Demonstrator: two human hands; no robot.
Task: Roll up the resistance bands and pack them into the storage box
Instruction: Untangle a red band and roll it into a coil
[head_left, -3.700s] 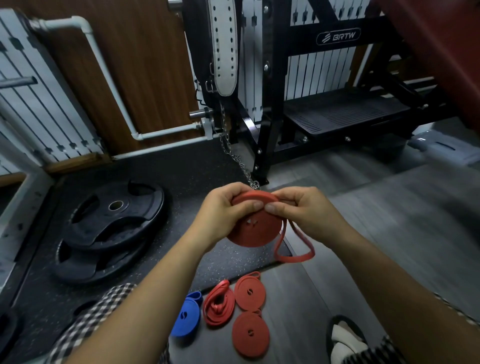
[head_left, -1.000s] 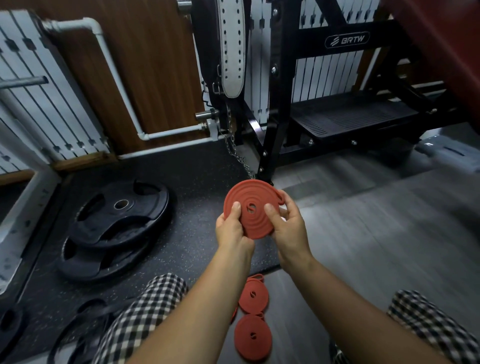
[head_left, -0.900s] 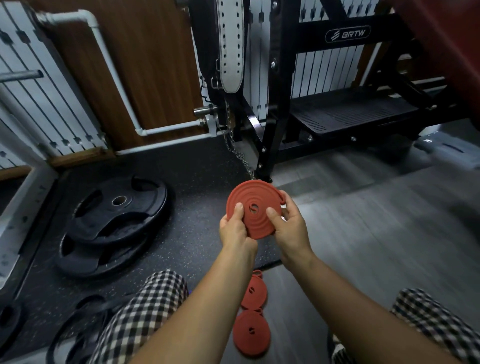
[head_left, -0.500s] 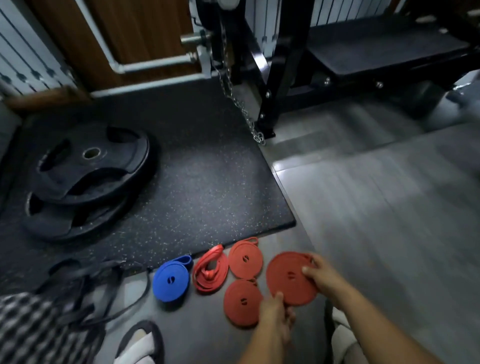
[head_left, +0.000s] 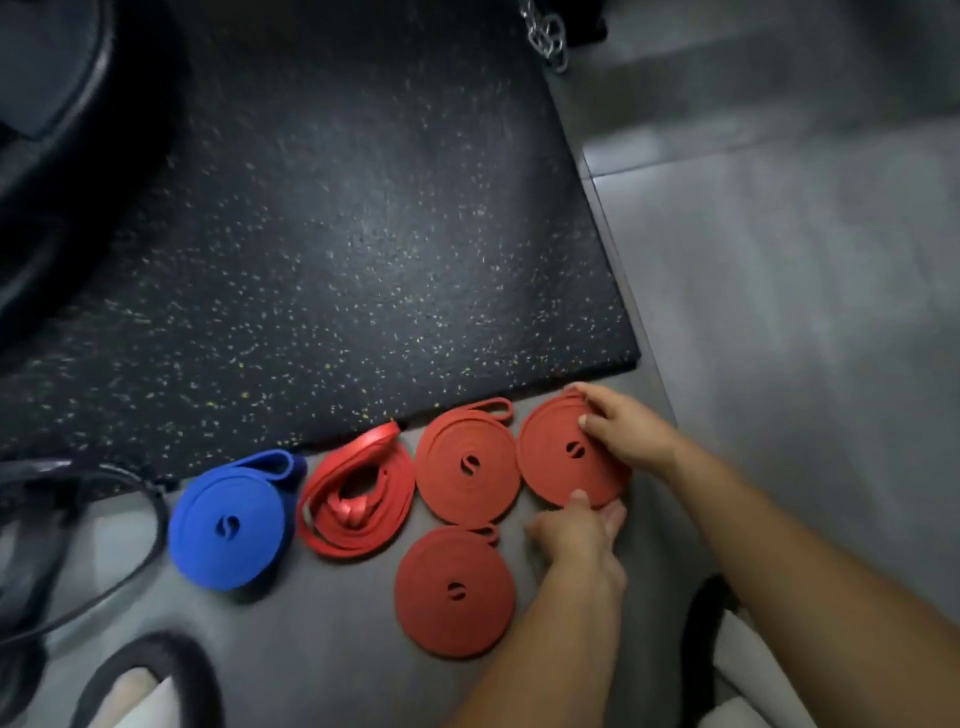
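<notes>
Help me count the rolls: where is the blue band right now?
Head view: the blue band lies coiled on the floor, leftmost in the row, beside the loose red band, near the speckled mat.

On the floor (head_left: 779, 312), just in front of the mat (head_left: 337, 234), a leftmost roll (head_left: 223, 525), a loose coil (head_left: 358, 499), a 3rd roll (head_left: 467, 465) and a rightmost roll (head_left: 556, 457) are sitting in 1 row. A 5th roll (head_left: 454, 592) is lying nearer, in front of the 3rd roll. The right hand (head_left: 623, 431) is gripping the rightmost roll's far edge; the left hand (head_left: 576, 535) is sitting at its near edge.
</notes>
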